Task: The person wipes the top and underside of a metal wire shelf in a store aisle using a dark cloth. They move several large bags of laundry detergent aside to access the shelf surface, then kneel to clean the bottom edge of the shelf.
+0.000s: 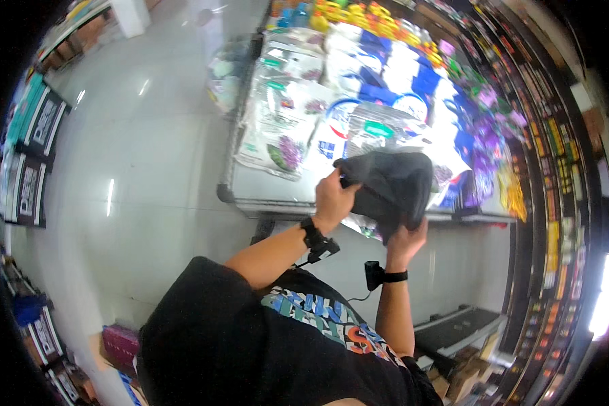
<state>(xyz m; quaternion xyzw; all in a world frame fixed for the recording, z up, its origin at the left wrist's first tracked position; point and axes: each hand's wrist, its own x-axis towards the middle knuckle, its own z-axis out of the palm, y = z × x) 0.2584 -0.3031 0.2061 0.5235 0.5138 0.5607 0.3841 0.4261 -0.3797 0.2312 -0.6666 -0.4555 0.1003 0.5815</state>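
A dark, soft bag or cloth (393,177), slightly blurred, is held up over the front edge of a white display table. My left hand (335,197) grips its left edge, and my right hand (406,241) holds its lower right part. Behind it lies a clear and white plastic pouch with a green label (378,128). Further pouches with purple flower prints (286,152) lie at the left of the table, beside blue and white packs (375,66). What the dark item contains, if anything, is hidden.
The white table's front edge (274,204) runs before me. Yellow-capped bottles (355,15) line its back, and purple packs (482,162) its right side. Shelves of small goods (553,203) curve along the right. Black boxes (43,119) stand far left; cardboard boxes (464,380) sit low at right.
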